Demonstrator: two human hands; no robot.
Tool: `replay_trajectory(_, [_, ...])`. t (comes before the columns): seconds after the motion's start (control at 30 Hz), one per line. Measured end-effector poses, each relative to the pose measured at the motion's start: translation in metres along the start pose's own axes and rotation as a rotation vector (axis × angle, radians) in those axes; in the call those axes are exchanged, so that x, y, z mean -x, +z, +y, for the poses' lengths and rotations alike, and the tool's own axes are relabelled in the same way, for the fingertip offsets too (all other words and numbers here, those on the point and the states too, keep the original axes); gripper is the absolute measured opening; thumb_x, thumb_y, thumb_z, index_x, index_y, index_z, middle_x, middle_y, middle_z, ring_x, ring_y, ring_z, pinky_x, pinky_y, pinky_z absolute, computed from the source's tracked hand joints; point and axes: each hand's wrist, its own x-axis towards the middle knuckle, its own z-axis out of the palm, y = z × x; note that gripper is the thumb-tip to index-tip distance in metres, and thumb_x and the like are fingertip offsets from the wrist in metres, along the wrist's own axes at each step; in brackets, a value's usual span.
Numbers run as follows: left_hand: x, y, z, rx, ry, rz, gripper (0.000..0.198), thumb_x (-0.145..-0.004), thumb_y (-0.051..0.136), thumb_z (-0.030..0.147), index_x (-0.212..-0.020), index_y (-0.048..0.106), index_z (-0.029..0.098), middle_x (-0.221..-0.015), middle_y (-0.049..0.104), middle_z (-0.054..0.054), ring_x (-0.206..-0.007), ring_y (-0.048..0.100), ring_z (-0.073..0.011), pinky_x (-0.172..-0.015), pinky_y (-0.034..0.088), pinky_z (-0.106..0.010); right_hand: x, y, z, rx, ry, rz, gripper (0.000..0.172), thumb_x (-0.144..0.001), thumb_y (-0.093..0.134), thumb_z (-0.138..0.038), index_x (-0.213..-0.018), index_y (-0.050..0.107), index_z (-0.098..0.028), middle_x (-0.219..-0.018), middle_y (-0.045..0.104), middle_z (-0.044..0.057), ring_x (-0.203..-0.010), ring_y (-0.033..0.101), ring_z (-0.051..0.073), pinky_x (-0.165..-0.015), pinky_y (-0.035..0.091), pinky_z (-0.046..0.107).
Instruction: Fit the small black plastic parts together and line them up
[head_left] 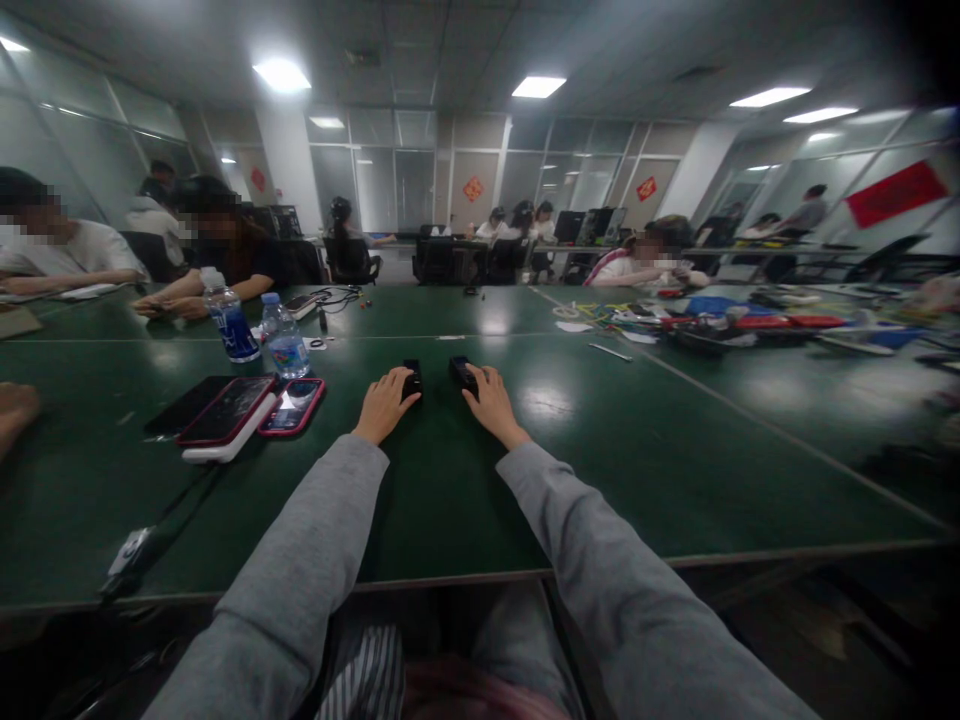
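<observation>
Standing by, I am seeing the left hand [385, 406] touching a small black oblong object [414, 380]; the right hand [493, 404] is touching a second small black blocky object [460, 372]. Firm grasp or loose contact: cannot tell. Both objects are lying apart, side by side, on the glossy dark-green desk [450, 500]. Left: a red-cased black-screened phone [293, 407] is lying near a clear blue-capped plastic bottle [285, 345].

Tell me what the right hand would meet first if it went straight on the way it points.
The right hand would probably first meet the black object on the right, which it appears to be touching; exact contact is hard to judge. Past that lies green tabletop.
</observation>
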Motion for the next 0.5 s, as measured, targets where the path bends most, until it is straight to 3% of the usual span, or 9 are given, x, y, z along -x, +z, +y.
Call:
replay_trajectory(0.1, [0.0, 0.002, 0.0, 0.039, 0.022, -0.044, 0.045, -0.097, 0.041, 0.048, -0.134, 0.044, 0.023, -0.14, 0.049, -0.01, -0.122, 0.052, -0.0229, -0.097, 0.043, -0.037, 0.001, 0.0, 0.0, 0.005, -0.024, -0.078, 0.051, -0.094, 0.046, -0.031, -0.144, 0.038, -0.024, -0.136, 0.039, 0.016, -0.121, 0.045, 0.029, -0.095, 0.046, 0.045])
replay_trajectory(0.17, [0.0, 0.0, 0.001, 0.065, -0.035, -0.024, 0.047, -0.097, 0.038, 0.048, -0.137, 0.042, 0.023, -0.141, 0.05, -0.01, -0.123, 0.051, -0.0231, -0.099, 0.042, -0.038, 0.001, 0.0, 0.0, 0.005, -0.02, -0.096, 0.052, -0.094, 0.045, -0.031, -0.145, 0.038, -0.024, -0.135, 0.041, 0.016, -0.121, 0.046, 0.029, -0.094, 0.046, 0.046])
replay_trajectory(0.27, [0.0, -0.004, 0.001, 0.064, -0.272, 0.111, 0.049, -0.099, 0.031, 0.042, -0.143, 0.035, 0.02, -0.14, 0.05, -0.015, -0.128, 0.049, -0.0251, -0.106, 0.037, -0.046, 0.001, 0.002, 0.0, 0.004, -0.014, -0.089, 0.053, -0.094, 0.046, -0.032, -0.145, 0.038, -0.024, -0.131, 0.043, 0.016, -0.119, 0.047, 0.029, -0.093, 0.047, 0.045])
replay_trajectory(0.4, [0.002, -0.009, -0.008, 0.033, -0.619, 0.283, 0.055, -0.098, 0.029, 0.036, -0.148, 0.024, 0.015, -0.148, 0.038, -0.022, -0.139, 0.034, -0.0317, -0.108, 0.03, -0.06, 0.001, 0.003, 0.001, 0.009, -0.014, -0.077, 0.053, -0.093, 0.047, -0.032, -0.145, 0.039, -0.025, -0.131, 0.042, 0.017, -0.118, 0.047, 0.03, -0.094, 0.047, 0.046])
replay_trajectory(0.5, [0.003, -0.008, -0.015, 0.019, -0.707, 0.289, 0.059, -0.097, 0.032, 0.037, -0.15, 0.021, 0.014, -0.152, 0.031, -0.023, -0.143, 0.026, -0.0352, -0.107, 0.027, -0.065, 0.001, 0.003, 0.001, 0.024, -0.007, -0.057, 0.054, -0.093, 0.047, -0.032, -0.146, 0.038, -0.025, -0.136, 0.039, 0.018, -0.121, 0.045, 0.031, -0.096, 0.045, 0.048])
